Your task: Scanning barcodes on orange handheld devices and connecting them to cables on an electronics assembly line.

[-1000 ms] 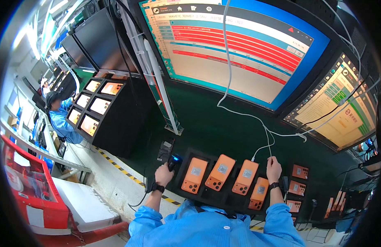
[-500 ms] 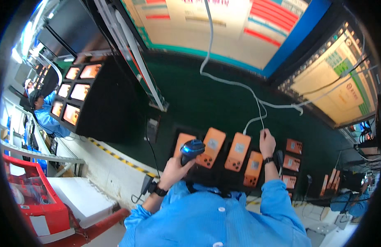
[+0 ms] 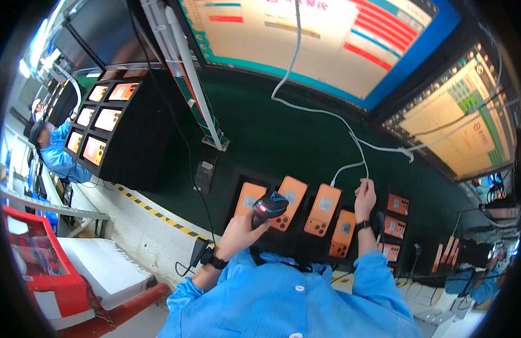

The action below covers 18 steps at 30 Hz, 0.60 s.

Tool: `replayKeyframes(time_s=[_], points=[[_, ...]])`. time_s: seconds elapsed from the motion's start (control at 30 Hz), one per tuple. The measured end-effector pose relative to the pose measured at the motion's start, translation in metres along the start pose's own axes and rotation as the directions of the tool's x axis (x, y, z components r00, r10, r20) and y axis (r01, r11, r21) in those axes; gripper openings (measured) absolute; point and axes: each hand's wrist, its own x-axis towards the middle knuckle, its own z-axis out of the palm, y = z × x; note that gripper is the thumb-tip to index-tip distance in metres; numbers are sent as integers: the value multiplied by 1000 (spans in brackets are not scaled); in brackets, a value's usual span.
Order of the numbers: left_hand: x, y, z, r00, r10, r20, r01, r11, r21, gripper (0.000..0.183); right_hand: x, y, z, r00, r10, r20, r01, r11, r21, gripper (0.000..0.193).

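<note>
My left hand [image 3: 242,232] is wrapped round a dark barcode scanner [image 3: 266,209], its head tilted above the orange phones. A small red light glows on the scanner. Below it lie two orange phones, the left phone [image 3: 250,196] partly covered by the scanner and the second phone [image 3: 290,197] beside it. A third orange phone [image 3: 322,209] has a white cable [image 3: 346,167] plugged into its far end. The fourth phone [image 3: 343,232] lies to its right, nearer my body. My right hand [image 3: 366,201] pinches the other branch of the white cable, its tip hidden by the fingers.
Darker orange phones [image 3: 395,225] lie in a column right of my right hand. Two lit screens [image 3: 317,50] stand at the back. A black rack [image 3: 111,141] of phones stands at left, with a person in blue [image 3: 60,149] beyond. A red box [image 3: 46,270] sits lower left.
The scanner has shifted slightly right and its blue glow has given way to a small red light. My right hand keeps its pinch on the cable. The whole view has shifted a little.
</note>
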Motion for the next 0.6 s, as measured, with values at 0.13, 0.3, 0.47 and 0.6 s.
replayKeyframes(time_s=[0.13, 0.3, 0.47, 0.6], points=[[6, -36, -17, 920, 25, -392, 56, 979, 194, 38, -19, -50, 5, 996, -75, 54, 45, 905, 423, 18], [54, -144, -26, 802, -226, -553, 395, 895, 206, 37, -26, -100, 53, 912, -307, 272, 200, 912, 358, 16], [71, -220, 0, 909, -327, -257, 377, 910, 175, 59, -10, -108, 86, 837, -329, 437, 206, 930, 304, 13], [64, -185, -4, 853, -258, -453, 290, 957, 1, 59, 0, -100, 100, 792, -261, 552, 125, 954, 271, 16]])
